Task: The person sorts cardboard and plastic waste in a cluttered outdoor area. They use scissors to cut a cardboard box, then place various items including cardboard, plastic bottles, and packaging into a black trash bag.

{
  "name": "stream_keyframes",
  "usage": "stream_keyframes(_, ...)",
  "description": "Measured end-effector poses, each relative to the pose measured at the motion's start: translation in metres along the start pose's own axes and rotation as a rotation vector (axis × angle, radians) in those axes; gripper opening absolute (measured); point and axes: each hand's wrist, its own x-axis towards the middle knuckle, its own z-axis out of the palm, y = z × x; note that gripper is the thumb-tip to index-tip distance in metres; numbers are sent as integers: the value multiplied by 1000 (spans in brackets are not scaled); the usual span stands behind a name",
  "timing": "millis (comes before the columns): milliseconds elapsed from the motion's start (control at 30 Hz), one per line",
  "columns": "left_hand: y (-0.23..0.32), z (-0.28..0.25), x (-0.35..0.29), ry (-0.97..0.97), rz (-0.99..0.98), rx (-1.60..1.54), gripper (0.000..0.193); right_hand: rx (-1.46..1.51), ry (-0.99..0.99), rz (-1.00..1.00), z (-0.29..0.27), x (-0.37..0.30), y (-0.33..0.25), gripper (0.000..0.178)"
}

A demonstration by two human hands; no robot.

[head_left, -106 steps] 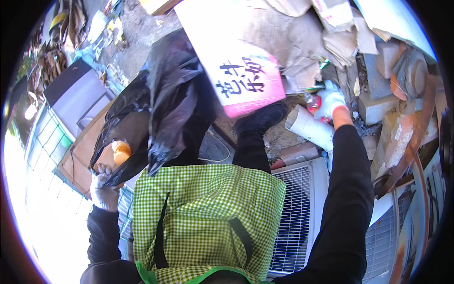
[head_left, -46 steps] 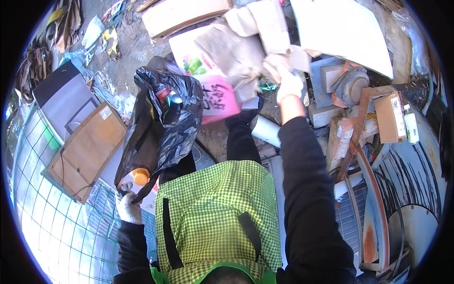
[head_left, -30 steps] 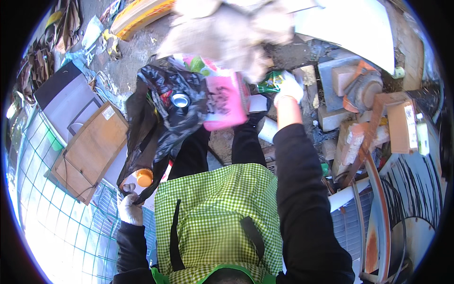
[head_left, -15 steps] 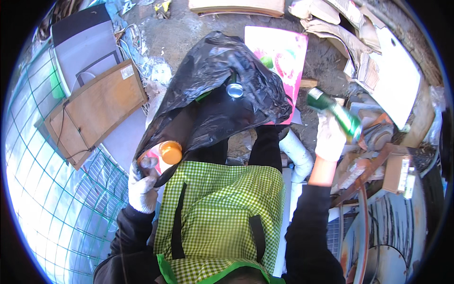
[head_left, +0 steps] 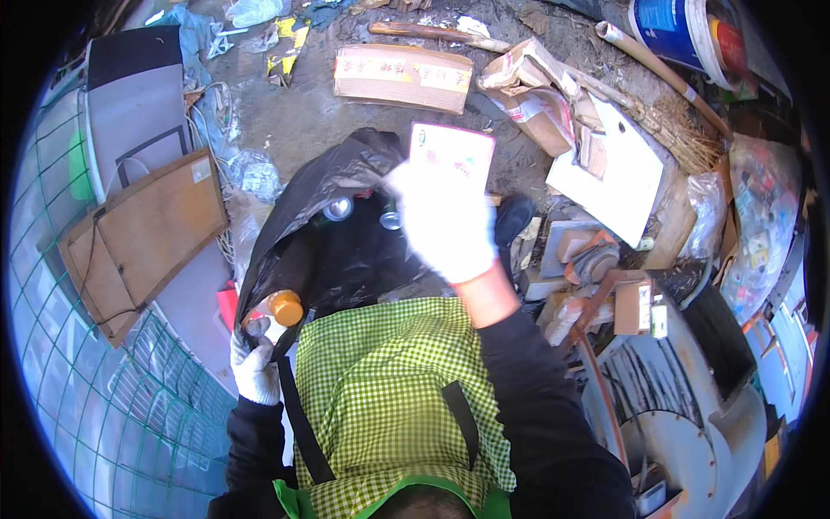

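Observation:
A black plastic bag [head_left: 290, 233] hangs with its mouth toward me in front of my apron [head_left: 380, 372]. My left hand [head_left: 256, 370], in a white glove, is closed on the bag's near left edge. Right beside those fingers is a bottle with an orange cap [head_left: 285, 308], partly hidden by the bag. Inside the mouth show the round silvery ends of a can [head_left: 337, 208] and another can [head_left: 391, 218]. My right hand [head_left: 450, 221], also gloved, is over the bag's right side. Glare and motion blur smear its fingers, and no object shows in it.
A flat cardboard box [head_left: 402, 78] lies ahead, with a pink-edged sheet [head_left: 454, 156] behind my right hand. To the right are torn cardboard [head_left: 540, 121], a white board [head_left: 605, 177] and scrap metal [head_left: 666, 441]. A green wire mesh [head_left: 164, 415] and a brown panel [head_left: 147, 238] stand left.
My right hand has swung left from beside the bag to over it, and the green can it held no longer shows there. A second can end now shows in the bag. The view has shifted right.

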Motion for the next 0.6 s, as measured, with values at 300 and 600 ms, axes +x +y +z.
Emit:
stream_keyframes(300, -66, 43, -24, 327, -29, -5, 44, -491, -163, 594, -33, -9, 296, 37)
stream_keyframes(600, -120, 120, -87, 513, -168, 12, 39, -101, 192, 108, -137, 5, 141, 36)
